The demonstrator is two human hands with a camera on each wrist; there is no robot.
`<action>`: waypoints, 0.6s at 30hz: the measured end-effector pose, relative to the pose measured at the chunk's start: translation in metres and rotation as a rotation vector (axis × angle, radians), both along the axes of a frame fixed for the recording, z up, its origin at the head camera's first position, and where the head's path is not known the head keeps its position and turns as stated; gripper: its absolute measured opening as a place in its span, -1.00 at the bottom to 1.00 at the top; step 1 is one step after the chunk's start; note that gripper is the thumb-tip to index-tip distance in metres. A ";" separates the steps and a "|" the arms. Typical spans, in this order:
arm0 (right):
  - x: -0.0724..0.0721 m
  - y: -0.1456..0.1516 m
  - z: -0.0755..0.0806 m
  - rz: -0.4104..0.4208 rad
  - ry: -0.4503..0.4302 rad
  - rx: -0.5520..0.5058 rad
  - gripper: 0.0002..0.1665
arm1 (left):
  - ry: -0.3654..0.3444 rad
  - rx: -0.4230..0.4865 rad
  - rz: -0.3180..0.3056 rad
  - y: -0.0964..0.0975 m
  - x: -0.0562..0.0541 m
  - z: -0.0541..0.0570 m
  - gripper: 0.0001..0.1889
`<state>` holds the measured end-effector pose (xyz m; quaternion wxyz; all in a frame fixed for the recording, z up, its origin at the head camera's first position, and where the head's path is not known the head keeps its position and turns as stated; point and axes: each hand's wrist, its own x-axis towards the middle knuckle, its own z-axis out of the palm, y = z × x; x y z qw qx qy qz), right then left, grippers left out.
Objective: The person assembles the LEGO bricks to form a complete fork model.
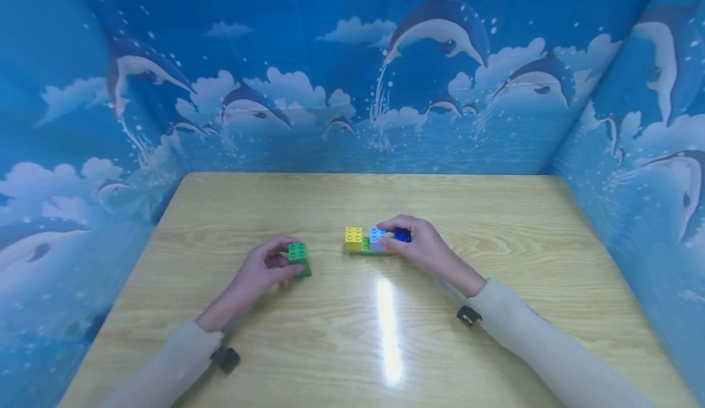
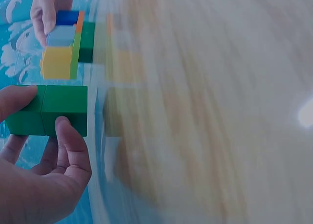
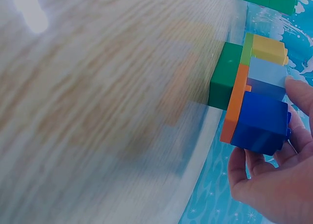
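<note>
My left hand [image 1: 264, 265] holds two stacked green bricks [image 1: 298, 260] upright, thumb on one side and fingertips on the other. In the left wrist view, a seam divides the green pair [image 2: 66, 104]. To their right stands a built block structure. It has a dark green brick [image 3: 226, 76] underneath, a lime plate [image 3: 246, 49] and an orange plate [image 3: 235, 109] above it. On top sit a yellow brick [image 1: 354, 241], a light blue brick [image 1: 377, 240] and a dark blue brick [image 3: 260, 121]. My right hand [image 1: 418, 244] pinches the light blue brick, its other fingers beside the dark blue one.
The wooden table [image 1: 264, 206] carries a bright light reflection [image 1: 388, 328] in front of the structure. Walls of blue dolphin-print cloth [image 1: 308, 139] stand behind the table and at both sides. A small dark device [image 1: 224, 359] sits at my left wrist.
</note>
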<state>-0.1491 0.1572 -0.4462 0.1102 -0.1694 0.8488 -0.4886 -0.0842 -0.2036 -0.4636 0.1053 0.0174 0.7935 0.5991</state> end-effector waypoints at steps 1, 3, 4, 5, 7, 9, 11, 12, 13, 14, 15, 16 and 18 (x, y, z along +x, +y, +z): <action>0.000 0.000 0.000 0.001 0.001 0.001 -0.60 | 0.003 0.004 -0.007 0.003 0.000 0.000 -0.42; 0.001 0.001 0.000 0.002 0.003 -0.002 -0.60 | 0.004 0.014 -0.019 0.009 0.001 0.001 -0.42; 0.001 0.002 0.000 0.003 0.002 -0.004 -0.60 | 0.006 0.020 -0.028 0.012 0.001 0.001 -0.42; 0.001 0.002 0.000 0.003 0.001 -0.006 -0.60 | 0.006 0.027 -0.032 0.016 0.001 0.001 -0.42; 0.001 0.003 0.000 0.004 0.000 -0.010 -0.60 | 0.008 0.040 -0.043 0.023 0.001 0.000 -0.43; 0.002 0.003 -0.001 0.006 0.001 -0.013 -0.60 | 0.016 0.048 -0.066 0.030 0.000 0.000 -0.44; 0.002 0.003 -0.001 0.006 0.002 -0.014 -0.59 | 0.034 0.056 -0.091 0.037 0.000 -0.001 -0.46; 0.002 0.003 -0.001 0.007 0.003 -0.013 -0.59 | 0.038 0.060 -0.102 0.041 0.000 -0.001 -0.47; 0.002 0.003 0.000 0.007 0.003 -0.014 -0.59 | 0.041 0.064 -0.111 0.044 0.001 -0.001 -0.48; 0.001 0.002 0.000 0.006 0.003 -0.013 -0.59 | 0.041 0.068 -0.118 0.048 0.002 -0.002 -0.48; 0.001 0.002 0.000 0.006 0.003 -0.013 -0.60 | 0.044 0.074 -0.121 0.052 0.003 -0.002 -0.49; 0.001 0.001 0.000 0.004 0.000 -0.013 -0.60 | 0.043 0.073 -0.123 0.056 0.004 -0.001 -0.49; 0.000 0.000 0.001 0.003 0.000 -0.012 -0.61 | 0.032 0.073 -0.126 0.064 0.006 0.000 -0.50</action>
